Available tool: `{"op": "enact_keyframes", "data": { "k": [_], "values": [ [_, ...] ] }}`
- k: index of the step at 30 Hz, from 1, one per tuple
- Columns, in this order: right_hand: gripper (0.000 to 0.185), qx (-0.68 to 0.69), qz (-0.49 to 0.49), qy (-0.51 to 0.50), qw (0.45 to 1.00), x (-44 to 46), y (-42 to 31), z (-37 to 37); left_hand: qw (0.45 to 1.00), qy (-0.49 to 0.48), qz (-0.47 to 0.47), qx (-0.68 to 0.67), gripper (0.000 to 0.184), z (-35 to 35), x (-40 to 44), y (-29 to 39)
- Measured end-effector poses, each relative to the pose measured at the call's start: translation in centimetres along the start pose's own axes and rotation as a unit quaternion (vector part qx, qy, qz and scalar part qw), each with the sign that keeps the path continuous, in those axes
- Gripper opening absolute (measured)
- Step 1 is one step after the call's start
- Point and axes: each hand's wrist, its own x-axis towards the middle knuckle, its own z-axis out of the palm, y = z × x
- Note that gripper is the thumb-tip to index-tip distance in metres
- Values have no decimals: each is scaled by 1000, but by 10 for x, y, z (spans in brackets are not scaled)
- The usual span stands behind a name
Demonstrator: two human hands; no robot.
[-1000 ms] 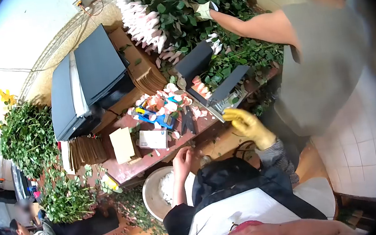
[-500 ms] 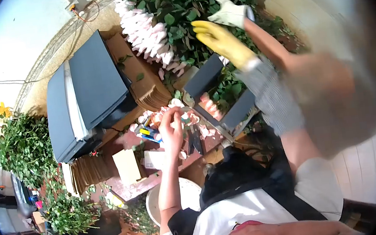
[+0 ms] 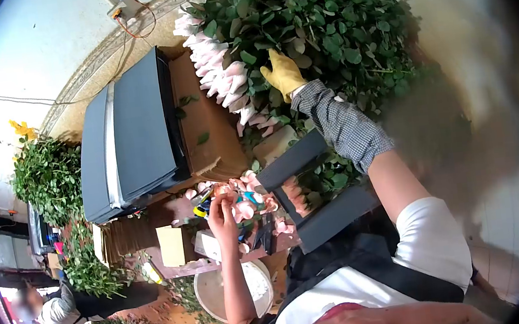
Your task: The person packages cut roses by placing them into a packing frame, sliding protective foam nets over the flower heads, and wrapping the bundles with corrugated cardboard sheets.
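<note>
My right hand (image 3: 284, 77), in a yellow glove, reaches into the leafy stems (image 3: 328, 32) beside a row of flower heads in white-pink sleeves (image 3: 221, 70). Its fingertips are partly hidden by leaves, and the thumb stands apart. My bare left hand (image 3: 222, 214) hovers over loose pink petals (image 3: 244, 210), fingers bent together near the thumb; whether something small is between them is unclear. Between the hands, several peach roses (image 3: 295, 196) lie in a frame with dark padded sides (image 3: 333, 217). Black scissors (image 3: 267, 233) rest near the petals.
Dark cardboard sheets (image 3: 143, 127) are stacked on the table's left, above brown cardboard (image 3: 204, 126). A yellow box (image 3: 171, 245) is near the front edge, a white bucket (image 3: 207, 293) below. More greenery (image 3: 50, 179) and another person (image 3: 59, 313) are at far left.
My right hand has risen from beside the frame into the leafy stems. My left hand has moved from the table's front edge to above the petals. The co-worker's gloved hand has left the stems.
</note>
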Motion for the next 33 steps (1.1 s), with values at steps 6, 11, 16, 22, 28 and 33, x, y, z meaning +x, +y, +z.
{"op": "enact_keyframes", "data": {
  "k": [6,11,16,22,28,33],
  "values": [
    [47,262,20,-79,962,4,46,-48,992,-101,80,3,43,61,84,19],
    [34,234,77,159,956,9,44,-128,991,-92,94,20,93,136,220,-21],
    [50,183,123,122,968,82,81,-119,989,-111,-92,11,104,155,257,5],
    [60,-81,177,-129,972,178,79,-115,989,-120,-76,-33,79,160,273,-16],
    [56,4,189,-108,976,195,86,-99,993,-82,-75,-27,72,164,275,-19],
    [46,228,188,-73,953,191,125,-92,991,-114,-73,10,64,154,282,-38]
  ]
}}
